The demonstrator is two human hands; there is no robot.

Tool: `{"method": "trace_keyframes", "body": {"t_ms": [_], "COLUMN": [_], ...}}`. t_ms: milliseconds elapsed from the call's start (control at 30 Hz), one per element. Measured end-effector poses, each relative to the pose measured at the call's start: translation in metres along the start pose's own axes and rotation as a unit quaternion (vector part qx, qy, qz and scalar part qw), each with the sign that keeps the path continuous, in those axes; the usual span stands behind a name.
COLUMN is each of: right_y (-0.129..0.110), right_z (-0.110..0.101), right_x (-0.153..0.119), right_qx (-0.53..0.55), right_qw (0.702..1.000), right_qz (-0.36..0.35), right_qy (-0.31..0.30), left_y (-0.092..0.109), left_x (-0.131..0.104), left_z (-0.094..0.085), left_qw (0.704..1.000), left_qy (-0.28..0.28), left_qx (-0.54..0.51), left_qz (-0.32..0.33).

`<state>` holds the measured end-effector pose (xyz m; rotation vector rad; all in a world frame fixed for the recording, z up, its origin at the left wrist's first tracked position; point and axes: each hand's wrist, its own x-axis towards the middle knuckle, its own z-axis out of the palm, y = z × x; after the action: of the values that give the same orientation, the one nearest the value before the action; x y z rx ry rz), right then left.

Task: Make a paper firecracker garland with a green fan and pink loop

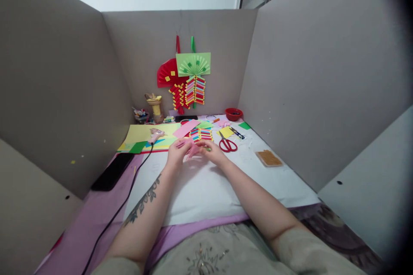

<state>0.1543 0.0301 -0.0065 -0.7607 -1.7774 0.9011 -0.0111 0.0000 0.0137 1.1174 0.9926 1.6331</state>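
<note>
Both hands meet over the white sheet [180, 197] at the middle of the table. My left hand [177, 152] is closed on a piece of pink paper [192, 149] that looks folded. The fingers of my right hand [211, 152] are closed on the same paper from the other side, with a small green bit showing at them. Just beyond the hands lie rows of coloured paper rolls [204, 134] with yellow ends. A flat pink paper strip [186, 128] rests behind my left hand. Red-handled scissors [228, 144] lie open to the right of my right hand.
A hot glue gun [156, 134] lies left on yellow paper, its black cord crossing the table. A phone [113, 172] is at the left edge. On the right are a brown pad [269, 158] and red bowl [234, 114]. Paper fan hangings [193, 66] hang on the back panel.
</note>
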Motion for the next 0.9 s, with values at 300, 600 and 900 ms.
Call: {"method": "trace_keyframes", "body": {"t_ms": [300,600,900], "right_y": [0.014,0.004,0.007], "right_z": [0.013,0.002,0.005], "right_x": [-0.002,0.006,0.006], "right_qx": [0.100,0.417,0.301], "right_qw": [0.988,0.890,0.943], "right_qz": [0.091,0.156,0.134], "right_qy": [-0.071,0.097,0.045], "left_y": [0.010,0.000,-0.010], "left_x": [0.020,0.017,-0.005], "left_z": [-0.021,-0.013,0.000], "left_qw": [0.977,0.957,0.954], "left_qy": [0.039,0.048,-0.187], "left_qx": [-0.202,-0.189,-0.057], "left_qz": [-0.062,-0.215,-0.226]}}
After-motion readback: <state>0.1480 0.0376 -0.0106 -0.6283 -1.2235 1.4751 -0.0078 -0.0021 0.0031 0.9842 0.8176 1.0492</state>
